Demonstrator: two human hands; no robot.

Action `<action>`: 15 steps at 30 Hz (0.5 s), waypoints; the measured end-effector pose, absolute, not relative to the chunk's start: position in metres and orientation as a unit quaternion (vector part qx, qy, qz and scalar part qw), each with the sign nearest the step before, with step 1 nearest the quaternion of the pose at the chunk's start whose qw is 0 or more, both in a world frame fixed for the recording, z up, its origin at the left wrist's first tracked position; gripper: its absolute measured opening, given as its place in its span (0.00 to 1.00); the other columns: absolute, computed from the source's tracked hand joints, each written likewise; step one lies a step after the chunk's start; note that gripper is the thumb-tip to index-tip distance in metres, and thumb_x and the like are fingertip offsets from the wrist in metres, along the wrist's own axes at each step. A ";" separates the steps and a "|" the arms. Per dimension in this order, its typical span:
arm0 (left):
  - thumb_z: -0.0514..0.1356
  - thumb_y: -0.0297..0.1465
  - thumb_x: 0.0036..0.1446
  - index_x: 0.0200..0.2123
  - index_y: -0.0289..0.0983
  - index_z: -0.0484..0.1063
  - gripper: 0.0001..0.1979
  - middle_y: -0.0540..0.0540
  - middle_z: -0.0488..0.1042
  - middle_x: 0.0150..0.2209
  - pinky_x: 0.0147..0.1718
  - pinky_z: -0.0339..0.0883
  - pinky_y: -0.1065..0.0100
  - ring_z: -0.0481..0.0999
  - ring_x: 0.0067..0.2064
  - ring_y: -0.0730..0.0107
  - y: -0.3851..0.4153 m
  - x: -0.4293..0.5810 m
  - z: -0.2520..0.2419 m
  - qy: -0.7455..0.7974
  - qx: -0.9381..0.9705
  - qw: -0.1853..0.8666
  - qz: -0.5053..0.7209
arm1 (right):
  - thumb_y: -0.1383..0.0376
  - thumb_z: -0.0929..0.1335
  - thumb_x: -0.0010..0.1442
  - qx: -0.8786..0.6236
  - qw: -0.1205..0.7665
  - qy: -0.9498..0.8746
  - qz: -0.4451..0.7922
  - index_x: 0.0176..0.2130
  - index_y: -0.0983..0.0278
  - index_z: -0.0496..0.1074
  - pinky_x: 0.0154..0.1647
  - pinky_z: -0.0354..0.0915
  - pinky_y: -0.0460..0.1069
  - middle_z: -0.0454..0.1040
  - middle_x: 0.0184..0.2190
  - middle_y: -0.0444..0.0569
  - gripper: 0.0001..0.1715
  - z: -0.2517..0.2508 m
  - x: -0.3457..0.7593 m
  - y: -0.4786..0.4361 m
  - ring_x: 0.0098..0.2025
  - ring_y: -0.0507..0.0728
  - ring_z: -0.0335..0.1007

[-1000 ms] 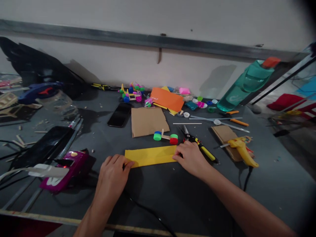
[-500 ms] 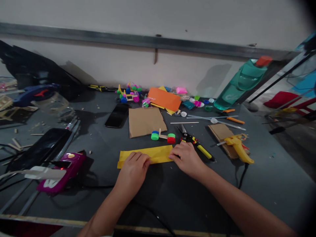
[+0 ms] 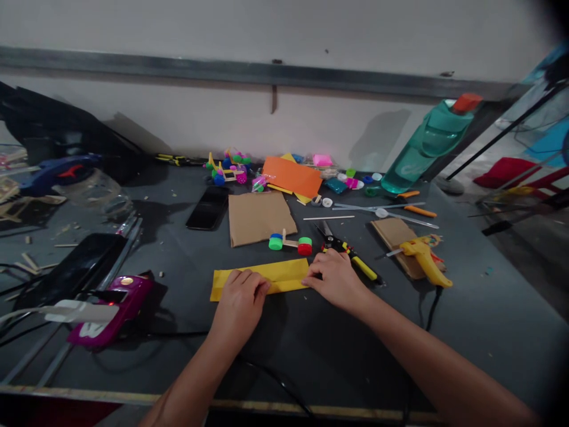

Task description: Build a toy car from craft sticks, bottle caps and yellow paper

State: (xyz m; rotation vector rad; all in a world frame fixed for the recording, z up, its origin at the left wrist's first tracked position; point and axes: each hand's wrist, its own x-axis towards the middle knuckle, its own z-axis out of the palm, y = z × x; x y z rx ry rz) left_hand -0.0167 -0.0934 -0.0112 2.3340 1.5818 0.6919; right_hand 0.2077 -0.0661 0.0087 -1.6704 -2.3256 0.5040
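A long yellow paper strip (image 3: 284, 274) lies on the dark table, with a crease running along its length. My left hand (image 3: 240, 299) is closed on the near edge at about the strip's middle left, thumb against fingers. At the right end, my right hand (image 3: 333, 276) pinches the strip's near corner between thumb and fingertips. Just beyond the paper stands a small wheeled piece (image 3: 291, 242) with green, blue and red caps and a wooden stick. Black-and-yellow pliers (image 3: 355, 258) lie partly behind my right hand.
A cardboard square (image 3: 260, 216) and a black phone (image 3: 207, 207) lie behind the strip. On the right, a yellow glue gun (image 3: 424, 258) rests on cardboard pieces (image 3: 393, 234). A teal bottle (image 3: 429, 145) stands near the wall. A magenta power strip (image 3: 113, 308) with cables is at left.
The view has shifted slightly. Both hands stay at the yellow paper strip; the raised fold near its left end now lies flatter, and the right fingers have eased slightly along the corner.
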 end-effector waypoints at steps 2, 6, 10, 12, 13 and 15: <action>0.56 0.27 0.59 0.28 0.38 0.68 0.07 0.48 0.72 0.29 0.37 0.60 0.61 0.67 0.34 0.63 -0.094 -0.017 -0.012 0.543 0.797 0.118 0.239 | 0.56 0.70 0.55 -0.576 0.106 -0.795 0.161 0.24 0.59 0.76 0.40 0.49 0.52 0.74 0.28 0.43 0.13 0.008 0.207 -0.066 0.39 0.56 0.63; 0.58 0.27 0.57 0.27 0.38 0.68 0.06 0.49 0.73 0.29 0.36 0.61 0.61 0.67 0.34 0.64 -0.095 -0.017 -0.012 0.548 0.791 0.120 0.245 | 0.53 0.70 0.54 -0.585 0.097 -0.793 0.141 0.23 0.60 0.75 0.40 0.49 0.52 0.74 0.28 0.44 0.16 0.008 0.206 -0.065 0.39 0.56 0.63; 0.59 0.27 0.56 0.26 0.38 0.67 0.07 0.49 0.72 0.28 0.35 0.61 0.61 0.67 0.34 0.64 -0.095 -0.017 -0.011 0.551 0.786 0.122 0.253 | 0.52 0.69 0.55 -0.584 0.082 -0.796 0.137 0.23 0.60 0.76 0.40 0.49 0.53 0.74 0.28 0.45 0.17 0.009 0.206 -0.066 0.39 0.57 0.63; 0.59 0.27 0.56 0.25 0.38 0.66 0.08 0.49 0.71 0.27 0.35 0.61 0.61 0.67 0.33 0.64 -0.095 -0.018 -0.010 0.551 0.786 0.125 0.250 | 0.52 0.69 0.55 -0.583 0.080 -0.797 0.136 0.23 0.60 0.76 0.40 0.49 0.53 0.74 0.28 0.45 0.17 0.010 0.206 -0.066 0.40 0.57 0.63; 0.59 0.27 0.56 0.25 0.38 0.66 0.08 0.49 0.71 0.27 0.34 0.61 0.61 0.66 0.33 0.64 -0.095 -0.018 -0.010 0.551 0.787 0.126 0.248 | 0.52 0.69 0.55 -0.582 0.079 -0.798 0.134 0.24 0.60 0.75 0.40 0.49 0.53 0.74 0.29 0.45 0.17 0.011 0.205 -0.066 0.40 0.57 0.63; 0.59 0.27 0.55 0.25 0.38 0.66 0.08 0.49 0.70 0.27 0.34 0.60 0.61 0.66 0.33 0.64 -0.094 -0.018 -0.010 0.550 0.789 0.126 0.245 | 0.52 0.69 0.55 -0.582 0.076 -0.799 0.130 0.24 0.61 0.75 0.40 0.49 0.53 0.74 0.29 0.45 0.17 0.011 0.205 -0.066 0.40 0.57 0.63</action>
